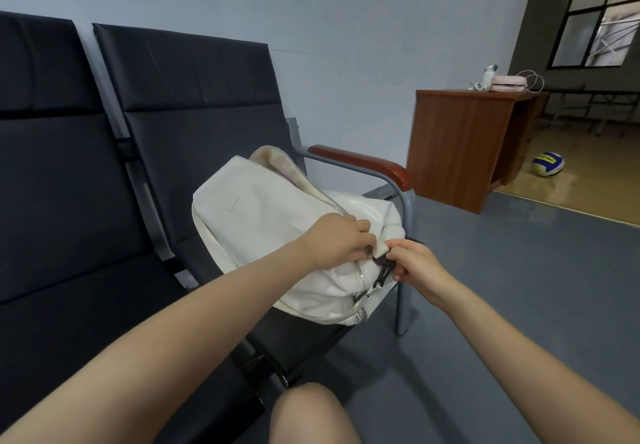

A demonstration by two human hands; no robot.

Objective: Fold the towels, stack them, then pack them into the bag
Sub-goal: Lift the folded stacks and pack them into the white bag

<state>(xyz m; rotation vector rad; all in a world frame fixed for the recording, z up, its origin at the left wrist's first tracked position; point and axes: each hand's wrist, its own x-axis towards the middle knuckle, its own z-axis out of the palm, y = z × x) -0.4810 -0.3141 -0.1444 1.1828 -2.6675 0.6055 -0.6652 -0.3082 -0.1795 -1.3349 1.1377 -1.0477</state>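
Mid-frame on the dark seat (104, 201), the soft white bag (263, 221) looks floppy and light, the left hand (337, 237) pinching its zipper pull while the right hand (414, 263) grips the corner tab.

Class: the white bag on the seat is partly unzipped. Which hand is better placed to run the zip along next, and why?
Probably the left hand: its fingertips already pinch at the zip of the white bag. The right hand grips the bag's end, steadying it.
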